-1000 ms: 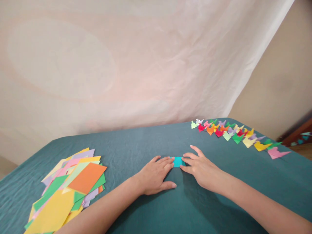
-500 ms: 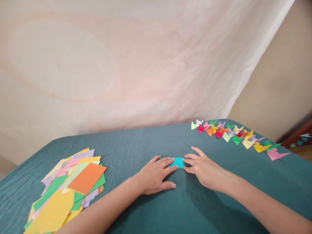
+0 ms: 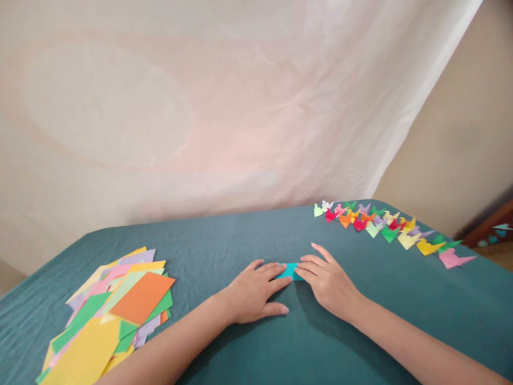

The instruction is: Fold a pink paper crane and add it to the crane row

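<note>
A small folded teal paper [image 3: 289, 270] lies flat on the dark green tablecloth [image 3: 224, 240] in the middle. My left hand [image 3: 254, 291] rests flat on the cloth, fingers stretched out, its fingertips pressing the paper's left end. My right hand [image 3: 326, 278] lies flat too, fingers extended and pressing the paper's right end. Both hands cover much of the paper, so only a short strip shows between them.
A loose pile of coloured paper squares [image 3: 112, 310] lies at the left front. A row of several small folded paper figures [image 3: 385, 224] runs along the far right of the table. A pale cloth backdrop [image 3: 200, 107] hangs behind the table.
My right hand has slid left over the teal paper, closing the gap to my left hand. Less of the paper shows now. The view has tilted slightly.
</note>
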Tool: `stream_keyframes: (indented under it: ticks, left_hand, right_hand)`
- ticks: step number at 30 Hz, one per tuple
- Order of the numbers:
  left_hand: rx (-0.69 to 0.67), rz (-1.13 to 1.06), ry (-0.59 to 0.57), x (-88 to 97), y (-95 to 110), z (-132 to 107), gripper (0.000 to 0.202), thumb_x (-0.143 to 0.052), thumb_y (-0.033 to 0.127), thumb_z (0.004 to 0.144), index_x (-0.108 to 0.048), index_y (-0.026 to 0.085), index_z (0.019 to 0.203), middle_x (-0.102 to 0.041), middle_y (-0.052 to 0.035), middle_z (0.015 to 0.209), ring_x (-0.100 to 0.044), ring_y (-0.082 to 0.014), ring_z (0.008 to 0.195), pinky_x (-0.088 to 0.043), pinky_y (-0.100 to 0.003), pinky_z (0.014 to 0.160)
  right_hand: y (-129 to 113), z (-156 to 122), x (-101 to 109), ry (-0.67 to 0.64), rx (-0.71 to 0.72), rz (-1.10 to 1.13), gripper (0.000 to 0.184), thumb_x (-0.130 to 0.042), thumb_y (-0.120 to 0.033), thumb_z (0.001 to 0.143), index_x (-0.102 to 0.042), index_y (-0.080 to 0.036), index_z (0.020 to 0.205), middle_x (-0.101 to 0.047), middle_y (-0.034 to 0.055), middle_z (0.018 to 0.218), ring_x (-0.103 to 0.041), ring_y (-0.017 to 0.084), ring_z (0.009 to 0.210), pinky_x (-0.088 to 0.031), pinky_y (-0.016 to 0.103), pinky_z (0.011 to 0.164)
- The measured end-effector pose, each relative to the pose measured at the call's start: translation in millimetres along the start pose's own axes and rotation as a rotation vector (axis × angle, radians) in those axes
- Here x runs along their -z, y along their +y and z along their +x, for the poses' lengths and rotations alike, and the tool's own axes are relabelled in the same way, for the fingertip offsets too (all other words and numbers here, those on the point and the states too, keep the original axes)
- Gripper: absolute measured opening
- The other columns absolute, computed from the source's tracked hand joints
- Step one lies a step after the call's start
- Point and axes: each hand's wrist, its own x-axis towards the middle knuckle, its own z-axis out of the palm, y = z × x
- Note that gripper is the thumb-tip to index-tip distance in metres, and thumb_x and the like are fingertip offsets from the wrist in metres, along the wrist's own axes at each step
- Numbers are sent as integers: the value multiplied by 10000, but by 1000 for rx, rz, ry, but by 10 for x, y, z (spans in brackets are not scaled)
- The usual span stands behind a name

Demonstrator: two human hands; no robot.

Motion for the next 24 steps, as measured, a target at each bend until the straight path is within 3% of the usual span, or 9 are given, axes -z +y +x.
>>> stream_keyframes:
  ticks: [4,9,16,24]
  left_hand:
    - [-7,13,15,-2,-3,2,577,-333,594,854,-389,237,1304,-369,-94,1387,-367,-255,1247,-232,-418,1032]
    - [-19,25,38,-6,-4,7,580,-344,590,853,-390,228,1303,-392,-103,1370,-387,-254,1233,-241,-423,1026]
    - [-5,71,38,50,7,20,507,-377,565,855,-493,217,1205,-478,-105,1294,-455,-256,1165,-269,-441,1003]
    - [17,105,56,121,24,0,436,-426,528,853,-594,191,1073,-529,-96,1237,-468,-244,1150,-331,-380,964]
  right_hand:
    - [-38,-9,-55,-32,52,-2,262,-449,-125,855,-634,-194,1027,-654,56,1026,-541,190,988,-260,492,1041]
    - [-46,6,-52,-57,83,-9,268,-453,-124,852,-632,-183,1043,-652,74,1026,-544,198,966,-308,482,1006]
    - [-24,11,-57,-86,77,8,235,-494,-132,843,-649,-188,1012,-662,61,1023,-553,193,946,-296,473,1007]
    - [-20,17,-37,-97,61,21,234,-496,-140,847,-657,-200,1007,-665,57,1032,-557,185,944,-303,456,999]
